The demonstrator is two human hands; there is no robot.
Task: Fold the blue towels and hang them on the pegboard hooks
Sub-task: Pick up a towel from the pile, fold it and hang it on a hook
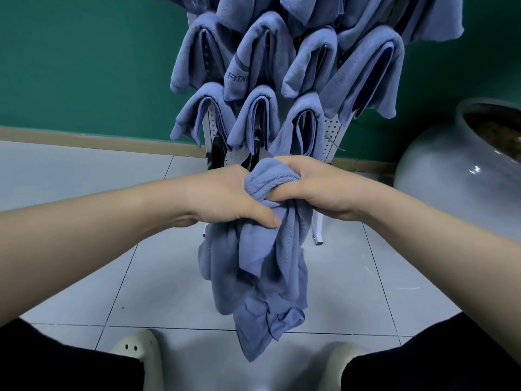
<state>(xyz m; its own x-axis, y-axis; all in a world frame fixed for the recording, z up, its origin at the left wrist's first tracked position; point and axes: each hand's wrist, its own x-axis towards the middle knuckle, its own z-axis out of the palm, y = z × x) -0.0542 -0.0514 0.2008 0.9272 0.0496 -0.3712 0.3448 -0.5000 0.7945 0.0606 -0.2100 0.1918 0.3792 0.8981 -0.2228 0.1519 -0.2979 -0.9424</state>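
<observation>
Cream perforated clogs sit at six o'clock on glossy grey floor tiles. At centre, left hand and right hand each clench a grip on one bunched, ribbed blue towel, hanging limp. At twelve o'clock, folded towels drape over white pegboard hooks; a rounded glazed jar stands at three.

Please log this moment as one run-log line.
hands: left, right grip bunched towel | unfolded | pegboard holds folded towels
</observation>
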